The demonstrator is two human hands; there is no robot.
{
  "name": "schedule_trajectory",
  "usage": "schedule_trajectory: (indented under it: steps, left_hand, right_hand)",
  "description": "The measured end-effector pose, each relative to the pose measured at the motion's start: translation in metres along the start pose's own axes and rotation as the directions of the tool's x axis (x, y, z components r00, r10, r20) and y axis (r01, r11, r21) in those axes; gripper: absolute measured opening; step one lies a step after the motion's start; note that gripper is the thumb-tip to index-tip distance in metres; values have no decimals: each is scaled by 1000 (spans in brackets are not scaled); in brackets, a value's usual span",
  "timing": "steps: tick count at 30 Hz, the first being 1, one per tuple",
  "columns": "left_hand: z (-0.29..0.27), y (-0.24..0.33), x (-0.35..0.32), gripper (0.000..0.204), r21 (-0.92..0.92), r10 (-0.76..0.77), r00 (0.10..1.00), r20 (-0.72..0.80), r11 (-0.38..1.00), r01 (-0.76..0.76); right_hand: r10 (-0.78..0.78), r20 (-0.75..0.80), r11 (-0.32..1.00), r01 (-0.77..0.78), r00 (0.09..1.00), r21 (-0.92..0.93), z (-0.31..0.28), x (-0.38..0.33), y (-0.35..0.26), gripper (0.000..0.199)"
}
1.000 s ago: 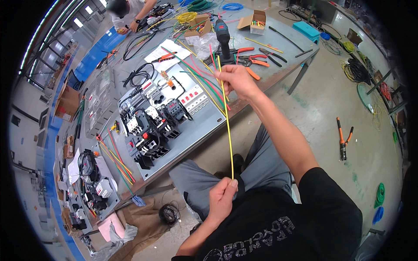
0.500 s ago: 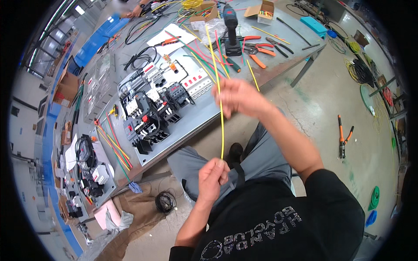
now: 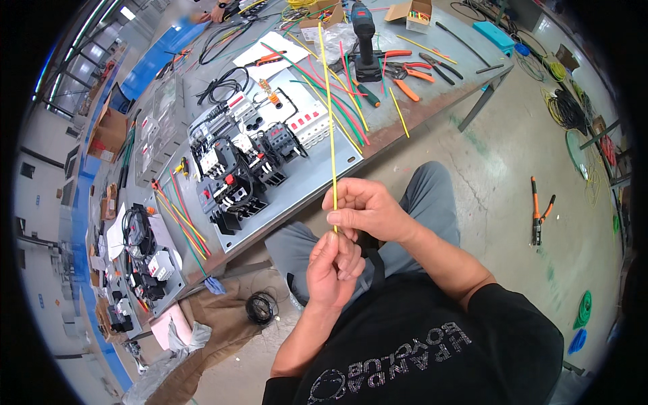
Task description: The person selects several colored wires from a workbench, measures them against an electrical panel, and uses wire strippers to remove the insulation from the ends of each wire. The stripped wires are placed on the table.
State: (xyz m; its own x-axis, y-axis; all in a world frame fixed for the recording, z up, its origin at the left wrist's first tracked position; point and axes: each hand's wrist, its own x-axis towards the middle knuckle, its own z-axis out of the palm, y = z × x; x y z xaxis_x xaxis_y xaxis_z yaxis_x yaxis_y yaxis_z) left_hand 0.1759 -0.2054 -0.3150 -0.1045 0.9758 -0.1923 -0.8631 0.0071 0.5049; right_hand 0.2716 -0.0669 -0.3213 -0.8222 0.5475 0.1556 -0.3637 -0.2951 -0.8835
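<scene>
A long, thin yellow wire stands nearly upright in front of me, over my lap. My left hand is closed on its lower end, the thumb pressed against the fingers. Just above, my right hand pinches the same wire between thumb and fingers, so the two hands almost touch. Beyond them on the workbench lies a metal mounting plate carrying black and white electrical components. A row of white breakers with red switches sits at the plate's right end.
A cordless drill stands on the bench among orange-handled pliers and loose coloured wires. A second component assembly lies at left. An orange-handled cutter and wire coils are on the floor. Another person's hand shows far off.
My right hand has come down along the yellow wire to just above my left hand and now pinches it. The view has shifted slightly.
</scene>
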Motion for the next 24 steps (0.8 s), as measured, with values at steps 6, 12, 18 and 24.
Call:
schedule_trajectory:
  steps: [6,12,18,24]
  left_hand:
    - [-11,-17,-9,33,-22,-1,1000,20,1000,1]
    - [-26,-24,-23,37,70,-105,993,54,992,101]
    - [-64,-32,-57,29,560,-228,970,-82,794,234]
    - [-62,-27,-45,28,615,-170,981,-97,764,193]
  right_hand:
    - [6,-143,999,-13,990,-45,-16,14,-14,19]
    - [-44,-295,999,51,954,14,-61,36,-15,23]
    - [-89,-418,994,52,904,-100,-111,59,-38,28]
    - [-77,-419,993,31,905,-115,-130,65,-36,25]
